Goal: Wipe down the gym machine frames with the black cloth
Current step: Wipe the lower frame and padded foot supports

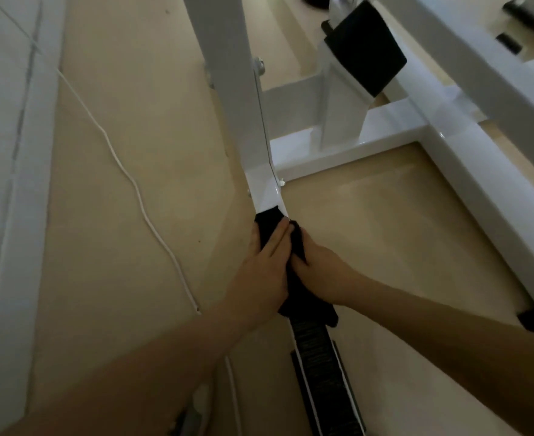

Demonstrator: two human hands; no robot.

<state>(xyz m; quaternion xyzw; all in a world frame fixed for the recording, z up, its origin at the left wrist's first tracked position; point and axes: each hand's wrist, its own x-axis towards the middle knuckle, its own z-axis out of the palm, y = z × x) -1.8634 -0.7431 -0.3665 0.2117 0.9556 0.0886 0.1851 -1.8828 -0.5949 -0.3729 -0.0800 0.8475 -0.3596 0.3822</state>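
Beige tile floor (127, 184) all around, dim light, and I'm looking straight down at the base of a white gym machine frame (267, 196). Closest to me a black ribbed strip (314, 350) runs along the low rail. Just past it, both hands are on the black cloth (267, 226), which is draped over that rail. My left hand (259, 275) lies flat on top with fingers stretched forward, pressing the cloth down. My right hand (317, 272) is curled round the cloth from the other side, pinching it against the rail. So the cloth sits sandwiched between the palms, its front edge poking out beyond the fingertips.

To do this bit well I'd say keep even pressure and slide forward to the bolted joint, wrapping the sides too. Further off there's the upright post (227, 73), a black pad (366, 48), and a white cable (139, 199) off left.
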